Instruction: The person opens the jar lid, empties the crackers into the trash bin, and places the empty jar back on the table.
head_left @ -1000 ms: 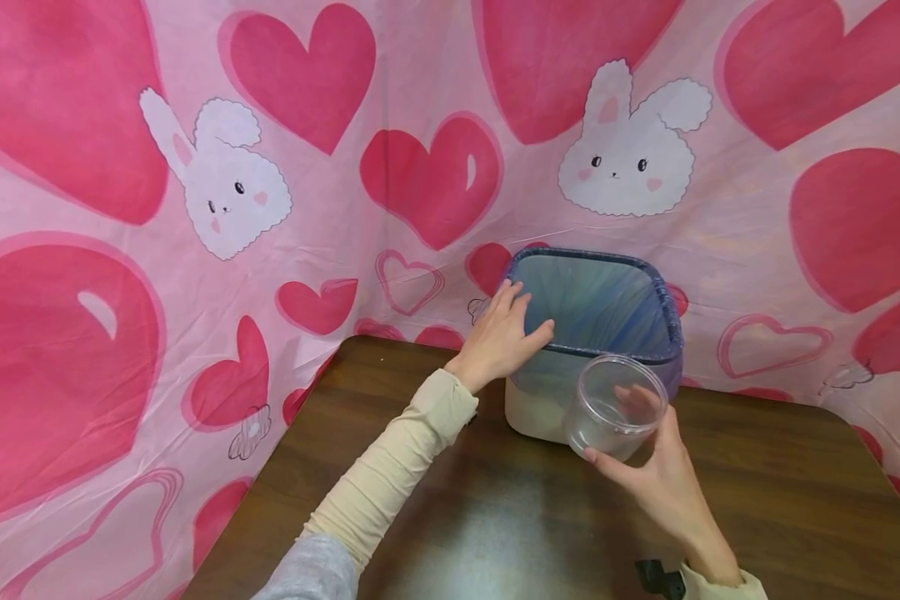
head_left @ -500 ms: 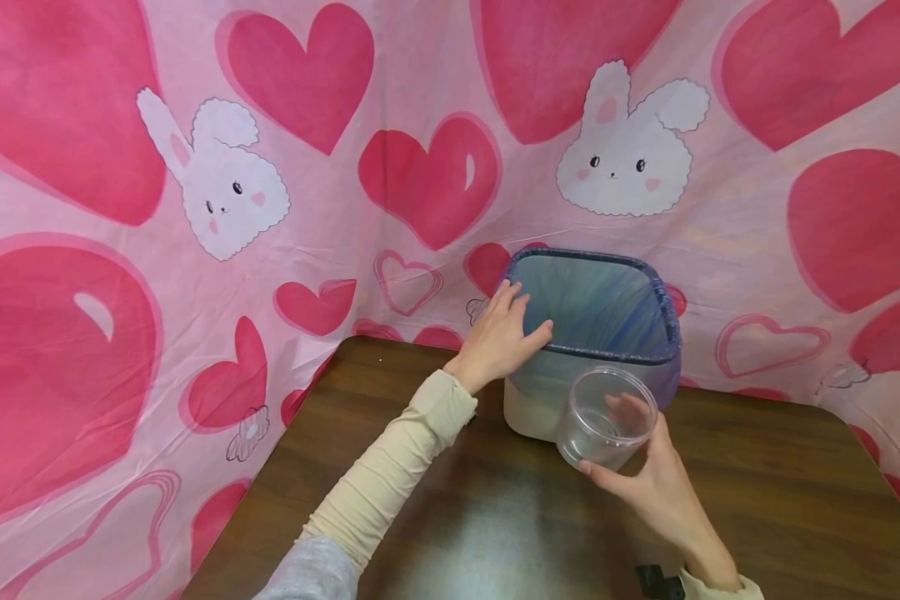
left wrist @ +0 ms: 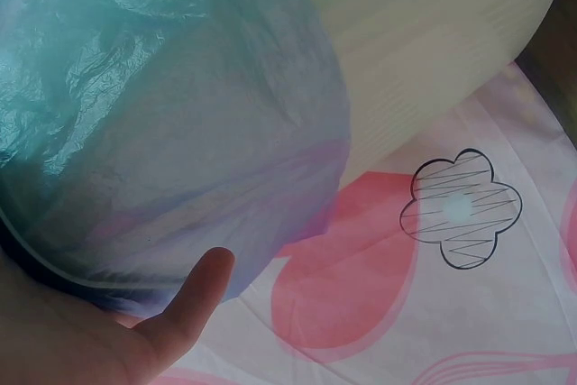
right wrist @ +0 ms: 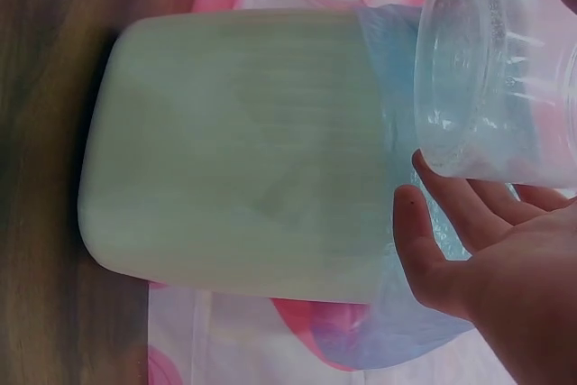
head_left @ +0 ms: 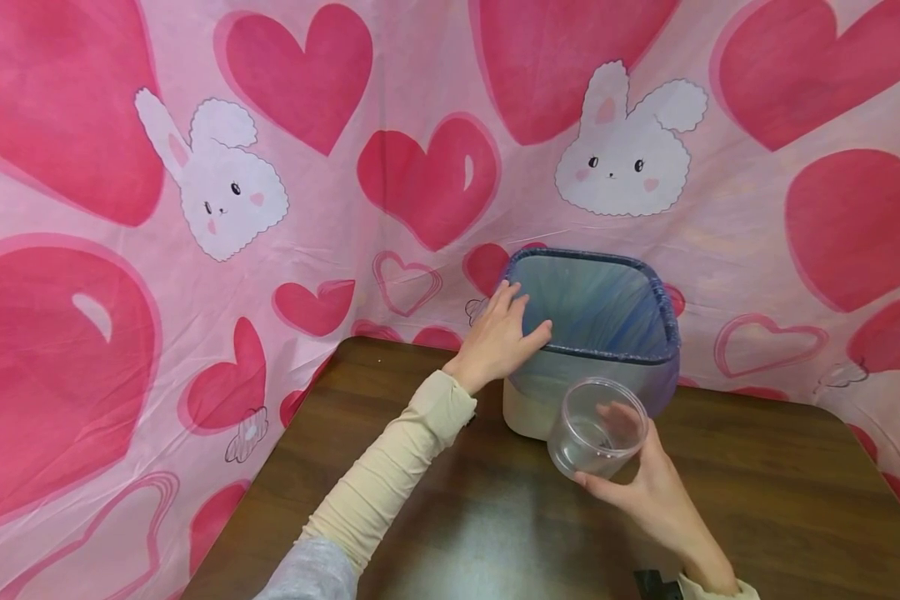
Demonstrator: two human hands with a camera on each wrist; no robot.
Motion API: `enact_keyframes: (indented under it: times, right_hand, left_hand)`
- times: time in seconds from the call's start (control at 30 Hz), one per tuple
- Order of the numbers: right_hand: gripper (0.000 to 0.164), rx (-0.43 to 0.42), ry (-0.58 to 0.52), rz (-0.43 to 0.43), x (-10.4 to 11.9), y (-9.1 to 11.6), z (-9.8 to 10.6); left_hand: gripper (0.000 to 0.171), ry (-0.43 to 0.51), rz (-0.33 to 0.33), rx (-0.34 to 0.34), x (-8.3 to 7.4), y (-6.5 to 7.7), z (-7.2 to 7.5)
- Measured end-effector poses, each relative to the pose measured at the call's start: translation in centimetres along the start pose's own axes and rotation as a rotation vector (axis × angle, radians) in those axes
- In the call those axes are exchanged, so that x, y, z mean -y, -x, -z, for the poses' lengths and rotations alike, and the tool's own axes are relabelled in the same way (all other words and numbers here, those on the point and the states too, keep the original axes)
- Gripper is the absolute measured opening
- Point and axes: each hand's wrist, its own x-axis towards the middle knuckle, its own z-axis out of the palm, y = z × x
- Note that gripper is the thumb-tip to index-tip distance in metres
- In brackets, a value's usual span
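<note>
A cream trash bin (head_left: 525, 408) stands on the table, lined with a bluish translucent plastic bag (head_left: 592, 300) folded over its rim. My left hand (head_left: 495, 337) rests on the bin's near left rim, its fingers fairly straight and spread. In the left wrist view one finger (left wrist: 203, 290) lies against the outside of the bag. My right hand (head_left: 656, 483) holds a clear plastic jar (head_left: 588, 437) without a lid, tilted, in front of the bin and above the table. The thumb is on the near side and the fingers wrap the far right side.
A dark wood-grain table (head_left: 450, 533) carries the bin near its back edge. Behind and to the left hangs a pink cloth (head_left: 427, 67) with hearts and white rabbits. A black strap piece (head_left: 656, 583) sits at my right wrist.
My right hand has moved the clear plastic jar a little down and left, away from the bin's rim toward the table. The left hand stays on the rim.
</note>
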Motion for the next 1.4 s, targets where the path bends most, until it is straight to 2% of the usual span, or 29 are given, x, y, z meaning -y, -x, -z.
enact_keyframes:
  times: [0.47,0.7,1.4]
  right_hand:
    - [0.089,0.016,-0.016,0.029,-0.7,0.2,-0.4]
    - [0.089,0.016,0.026,0.033,-0.9,0.5,-0.7]
    - [0.089,0.031,0.044,-0.002,-1.9,1.2,-1.4]
  left_hand:
    - [0.069,0.005,0.003,0.002,0.0,-0.1,0.0]
    - [0.069,0.011,0.007,-0.003,0.0,-0.1,-0.1]
    - [0.07,0.025,0.016,0.004,0.2,-0.2,-0.3]
